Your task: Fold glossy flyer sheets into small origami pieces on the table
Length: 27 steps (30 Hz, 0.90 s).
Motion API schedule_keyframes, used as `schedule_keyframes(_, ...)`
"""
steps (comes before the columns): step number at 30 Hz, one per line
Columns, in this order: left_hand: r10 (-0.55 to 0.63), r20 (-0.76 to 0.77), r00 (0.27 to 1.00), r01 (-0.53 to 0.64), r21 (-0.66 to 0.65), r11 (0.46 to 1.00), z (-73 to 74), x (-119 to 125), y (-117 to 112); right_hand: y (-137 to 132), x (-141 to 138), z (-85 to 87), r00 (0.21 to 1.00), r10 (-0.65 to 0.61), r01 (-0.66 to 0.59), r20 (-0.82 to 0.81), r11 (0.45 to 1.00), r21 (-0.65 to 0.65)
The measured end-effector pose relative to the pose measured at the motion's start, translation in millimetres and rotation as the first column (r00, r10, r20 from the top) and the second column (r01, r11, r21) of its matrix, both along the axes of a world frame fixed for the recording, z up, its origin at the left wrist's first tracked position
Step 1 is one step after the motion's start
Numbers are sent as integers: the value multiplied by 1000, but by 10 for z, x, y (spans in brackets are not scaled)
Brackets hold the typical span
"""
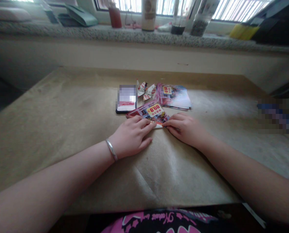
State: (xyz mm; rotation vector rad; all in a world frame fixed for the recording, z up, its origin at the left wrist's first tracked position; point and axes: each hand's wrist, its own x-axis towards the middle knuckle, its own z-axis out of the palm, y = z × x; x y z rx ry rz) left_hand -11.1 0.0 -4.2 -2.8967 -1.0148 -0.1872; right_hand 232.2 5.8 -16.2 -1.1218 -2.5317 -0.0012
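Observation:
A folded colourful flyer sheet (152, 111) lies on the brown paper-covered table (62, 123). My left hand (131, 136), with a silver bracelet at the wrist, lies flat on the sheet's near left edge, fingers stretched out and pressing down. My right hand (184, 127) presses the near right edge with its fingertips drawn together on the paper. Behind the sheet lie a phone (126, 98), a small folded paper figure (145, 90) and a stack of flyers (175, 96).
A stone windowsill (134, 34) runs along the back with a red bottle (114, 14), jars and a teal folder (80, 16). A blurred object (278, 116) lies at the table's right edge. A dark patterned cloth (171, 221) is at the near edge.

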Motion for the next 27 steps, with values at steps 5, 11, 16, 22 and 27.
schedule_keyframes(5, -11, -4, 1000, 11, 9, 1000, 1, 7, 8, -12, -2, -6, 999, 3, -4, 40, 999, 40)
schedule_keyframes(11, -13, -1, 1000, 13, 31, 999, 4, 2, 11, 1, 7, 8, 998, 12, -13, 59, 1000, 17)
schedule_keyframes(16, -16, -1, 1000, 16, 36, 999, 6, 1, 11, -3, 29, 32, 999, 32, -32, 17, 1000, 1)
schedule_keyframes(22, -11, -2, 1000, 11, 27, 1000, 6, -2, 11, 11, 90, 53, 999, 21, -20, 32, 999, -28)
schedule_keyframes(27, -13, 3, 1000, 13, 32, 999, 0, 0, 12, 38, 159, 105, 994, 65, -62, 93, 998, -33)
